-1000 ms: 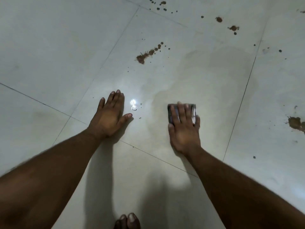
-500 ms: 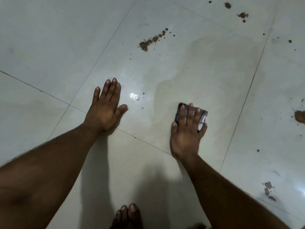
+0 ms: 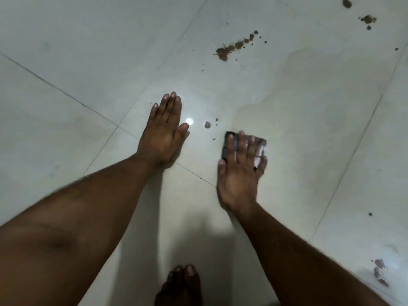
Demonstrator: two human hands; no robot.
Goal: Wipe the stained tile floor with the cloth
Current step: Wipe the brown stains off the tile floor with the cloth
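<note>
- The right hand (image 3: 239, 173) is pressing the cloth (image 3: 228, 143) flat under straight, spread fingers (image 3: 230, 146), having slid it leftward since a second ago toward the small specks (image 3: 207, 124).
- The left hand (image 3: 162, 133) is still bracing on the tile floor (image 3: 66, 51), fingers straight and holding nothing.
- The damp wiped patch is lying to the right; the brown splatter (image 3: 227, 50) farther ahead looks untouched, so much wiping is remaining.

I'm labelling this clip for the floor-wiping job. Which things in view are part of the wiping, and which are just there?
Part of the job:
- cloth, under the flat right hand
- brown stain trail
- brown spots at top right
- small dark specks near the cloth
- tile floor

Just there:
- left hand, flat on the floor
- bare foot
- light glare
</note>
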